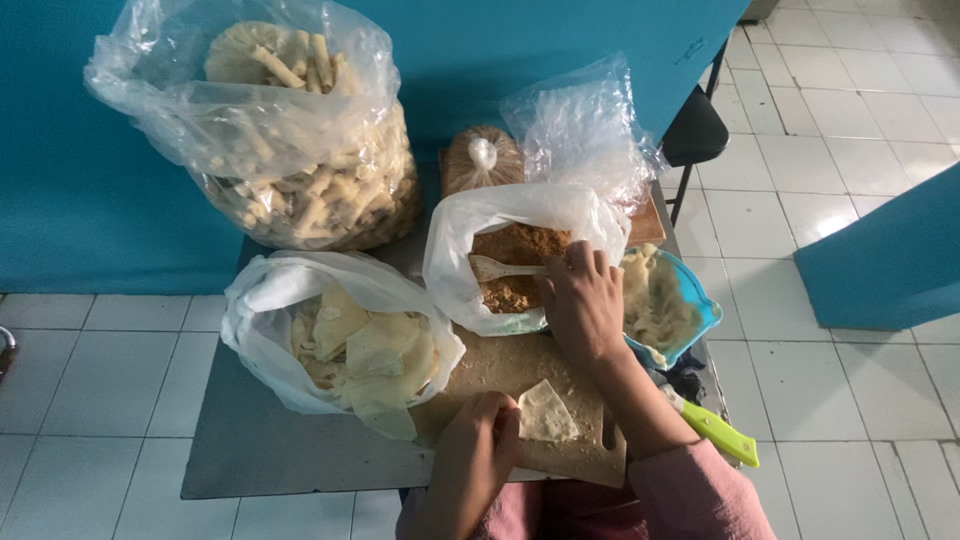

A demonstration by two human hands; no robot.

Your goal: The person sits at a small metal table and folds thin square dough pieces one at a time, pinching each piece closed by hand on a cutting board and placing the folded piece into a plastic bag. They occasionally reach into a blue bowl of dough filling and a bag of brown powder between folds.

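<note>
You had a big clear bag of pale rolls (300, 150) at back left, a white bag of flat wrappers (330, 335) below it, an open bag of brown filling (500, 260) centre, and a crumpled clear bag (585, 130) behind.

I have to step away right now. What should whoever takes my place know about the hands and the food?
Right hand: holds the spoon in the bag of brown filling.
Left hand: presses the flat wrapper on the wooden board.
Done: big bag of finished rolls at the back.
Left: the wrapper has no filling yet; more wrappers wait in the white bag. Blue bowl and green-handled knife sit at the right.
</note>
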